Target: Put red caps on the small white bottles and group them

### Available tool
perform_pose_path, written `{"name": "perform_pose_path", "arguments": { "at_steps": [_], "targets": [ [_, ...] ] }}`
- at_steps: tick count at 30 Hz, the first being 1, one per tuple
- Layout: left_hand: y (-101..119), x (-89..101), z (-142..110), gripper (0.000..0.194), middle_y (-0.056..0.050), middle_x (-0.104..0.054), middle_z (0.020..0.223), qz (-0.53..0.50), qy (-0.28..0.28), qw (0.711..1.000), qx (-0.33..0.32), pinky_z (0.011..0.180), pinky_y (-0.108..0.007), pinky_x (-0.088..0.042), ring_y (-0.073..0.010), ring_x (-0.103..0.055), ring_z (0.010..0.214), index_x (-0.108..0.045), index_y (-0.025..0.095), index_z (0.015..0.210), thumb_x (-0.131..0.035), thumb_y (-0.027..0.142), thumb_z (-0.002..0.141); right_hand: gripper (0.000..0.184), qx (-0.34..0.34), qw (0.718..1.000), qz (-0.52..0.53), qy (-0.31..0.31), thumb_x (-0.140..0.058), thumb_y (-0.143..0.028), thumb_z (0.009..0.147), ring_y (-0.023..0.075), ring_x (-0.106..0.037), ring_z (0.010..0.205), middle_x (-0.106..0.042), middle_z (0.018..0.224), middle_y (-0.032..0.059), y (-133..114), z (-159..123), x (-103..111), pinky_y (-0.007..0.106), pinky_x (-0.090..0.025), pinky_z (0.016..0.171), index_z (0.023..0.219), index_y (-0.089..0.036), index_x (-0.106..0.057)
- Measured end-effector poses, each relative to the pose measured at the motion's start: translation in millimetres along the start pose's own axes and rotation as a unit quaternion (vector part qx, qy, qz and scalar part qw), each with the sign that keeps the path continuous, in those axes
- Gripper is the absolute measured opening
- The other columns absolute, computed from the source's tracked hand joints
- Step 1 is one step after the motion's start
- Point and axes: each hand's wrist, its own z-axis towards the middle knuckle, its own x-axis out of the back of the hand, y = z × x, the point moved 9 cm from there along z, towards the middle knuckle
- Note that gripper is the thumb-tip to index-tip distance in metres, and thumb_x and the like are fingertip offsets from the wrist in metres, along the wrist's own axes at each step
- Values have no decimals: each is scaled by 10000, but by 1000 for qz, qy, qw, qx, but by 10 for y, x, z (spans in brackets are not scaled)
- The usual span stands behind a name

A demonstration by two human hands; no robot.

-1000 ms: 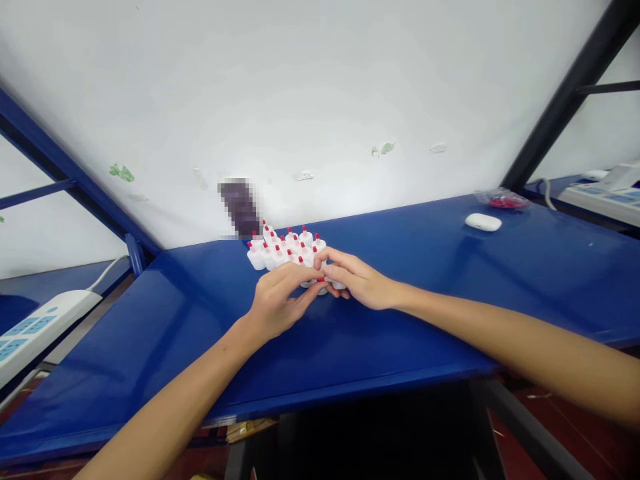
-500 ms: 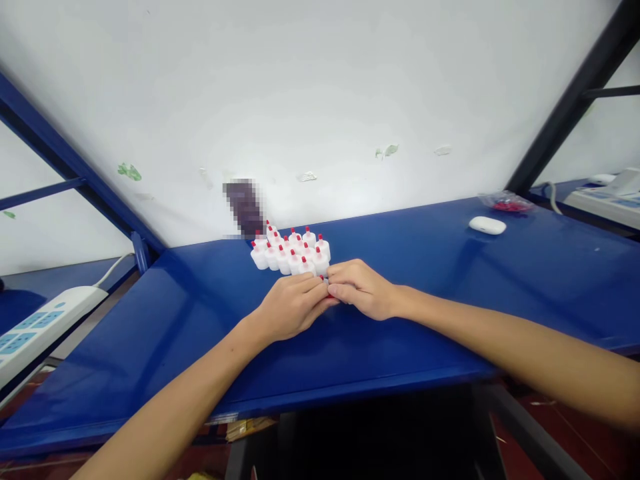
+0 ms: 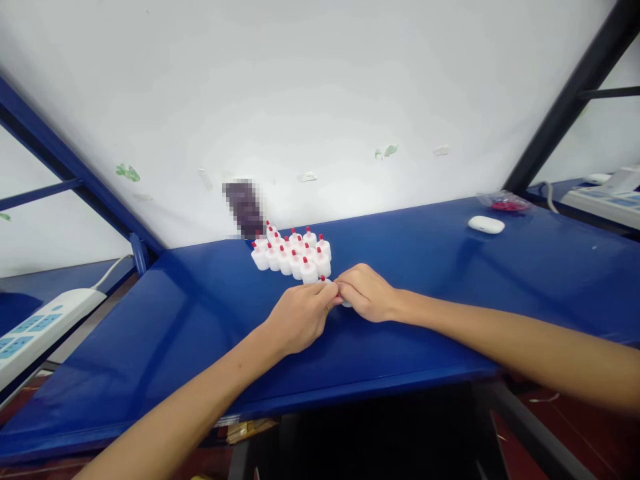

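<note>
My left hand (image 3: 303, 319) is closed, its thumb and fingers pinched together against the fingertips of my right hand (image 3: 367, 293). My right hand curls around a small white squeeze bottle (image 3: 347, 303), of which only a bit of white shows below the fingers. What my left fingers pinch is hidden; a trace of red shows where the hands meet. Just behind my left fingers stands another bottle with a red cap (image 3: 323, 279), mostly covered. Beyond it, several white bottles (image 3: 309, 271) with red tips stand upright in a tight group.
A blue table (image 3: 425, 267) runs up to the white wall. At the right lie a white oval case (image 3: 486, 225) and a clear bag of red pieces (image 3: 507, 203). A blurred dark object (image 3: 245, 208) leans behind the bottles. A power strip (image 3: 45, 327) lies at the left.
My left hand has turned and drawn its fingers into a tighter pinch, slightly right and down. A bit of white bottle now shows under my right hand, which has barely moved.
</note>
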Motion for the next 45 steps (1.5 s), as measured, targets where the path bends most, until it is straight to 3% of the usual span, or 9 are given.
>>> {"name": "perform_pose_path", "arguments": {
  "at_steps": [8,13,16,20,27,31,37,42,45],
  "targets": [
    [-79,-107,-22,275,5,-578,721,-60,24,997,47,579,-257,-352,-128,-502,601,-446,193,799,-303,255,1024,376,-35,999,-17,-17,-342,-234,882,113,-396,489,-489,515,21,48,15,-29,282,-276,562,513,-183,-397],
    [-158,125,32,285,-6,-601,716,-15,111,993,45,589,-256,-353,-129,-525,606,-493,188,809,-329,305,1011,465,-18,992,108,62,-248,-382,990,107,-380,509,-430,550,-15,-1,54,127,265,-287,555,593,-191,-396],
    [-293,256,25,259,-2,-607,684,9,146,987,72,580,-249,-353,-123,-527,576,-513,184,816,-356,300,987,426,-8,986,128,105,-233,-433,1010,120,-430,553,-472,626,-28,12,56,221,260,-319,593,826,-184,-527],
    [-468,256,5,204,21,-598,602,52,132,983,120,520,-246,-295,-124,-509,498,-544,186,858,-402,302,949,359,-35,985,94,143,-266,-407,1006,135,-459,542,-481,613,-45,144,61,320,269,-324,609,1042,-193,-552],
    [-540,193,28,205,23,-604,592,73,95,981,151,518,-238,-277,-132,-539,502,-583,194,967,-433,330,937,253,-71,987,43,135,-372,-248,950,121,-490,543,-535,604,-41,236,106,313,261,-332,650,876,-185,-606],
    [-559,176,29,238,24,-596,592,67,82,982,158,529,-241,-291,-137,-548,517,-592,196,1009,-425,355,949,221,-90,988,55,112,-421,-212,919,107,-464,520,-540,602,-43,248,112,253,239,-318,591,823,-178,-617],
    [-549,126,34,284,36,-576,578,39,61,985,155,529,-234,-304,-130,-547,514,-597,203,1044,-433,417,956,204,-75,992,60,82,-460,-192,880,93,-443,520,-541,592,-35,243,128,210,222,-312,565,774,-155,-630],
    [-563,293,-25,241,64,-480,521,8,152,979,137,518,-223,-317,-99,-472,468,-600,185,999,-451,366,943,228,-55,995,45,70,-457,-230,898,88,-442,526,-538,594,-33,224,144,189,223,-298,561,781,-159,-640],
    [-637,424,-92,200,50,-495,559,-8,227,966,123,553,-222,-354,-91,-467,506,-599,178,881,-450,299,937,180,-83,990,38,103,-546,-285,845,88,-436,502,-520,550,-42,279,125,266,224,-294,547,765,-167,-655]
  ]
}}
